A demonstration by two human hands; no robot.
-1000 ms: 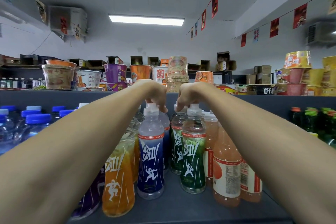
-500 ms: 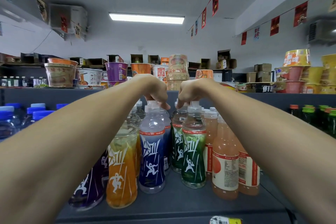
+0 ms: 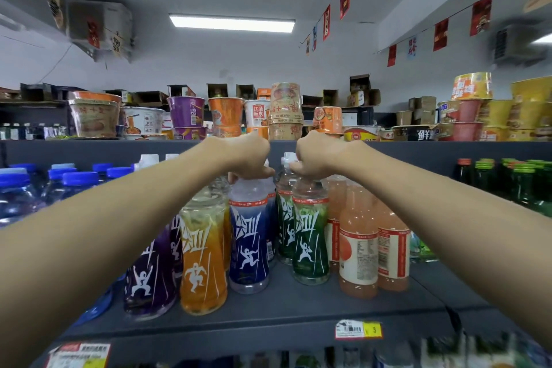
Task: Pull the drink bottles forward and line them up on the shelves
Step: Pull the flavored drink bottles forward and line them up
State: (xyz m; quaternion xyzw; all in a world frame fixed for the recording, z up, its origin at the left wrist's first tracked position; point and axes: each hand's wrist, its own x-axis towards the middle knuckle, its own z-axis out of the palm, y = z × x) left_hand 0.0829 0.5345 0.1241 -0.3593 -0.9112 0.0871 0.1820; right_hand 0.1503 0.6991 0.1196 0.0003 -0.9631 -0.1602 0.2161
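Observation:
On the grey shelf (image 3: pixel 268 317) stand rows of drink bottles. My left hand (image 3: pixel 246 158) grips the cap of the front blue bottle (image 3: pixel 248 245). My right hand (image 3: pixel 316 158) grips the cap of the front green bottle (image 3: pixel 310 242). Both caps are hidden under my curled fingers. An orange bottle (image 3: pixel 203 263) and a purple bottle (image 3: pixel 149 278) stand left of the blue one, nearer the shelf's front edge. Pink bottles (image 3: pixel 358 248) stand right of the green one. More bottles of each colour stand behind.
Blue-capped water bottles (image 3: pixel 68 188) fill the left of the shelf and dark green bottles (image 3: pixel 519 185) the right. Instant noodle cups (image 3: pixel 185 112) line the shelf above. A price tag (image 3: pixel 358 329) sits on the front edge. A lower shelf shows blurred bottles.
Both hands have drawn the blue and green bottles toward the shelf's front edge. The view has dropped back, so the shelf edge and price tags now show.

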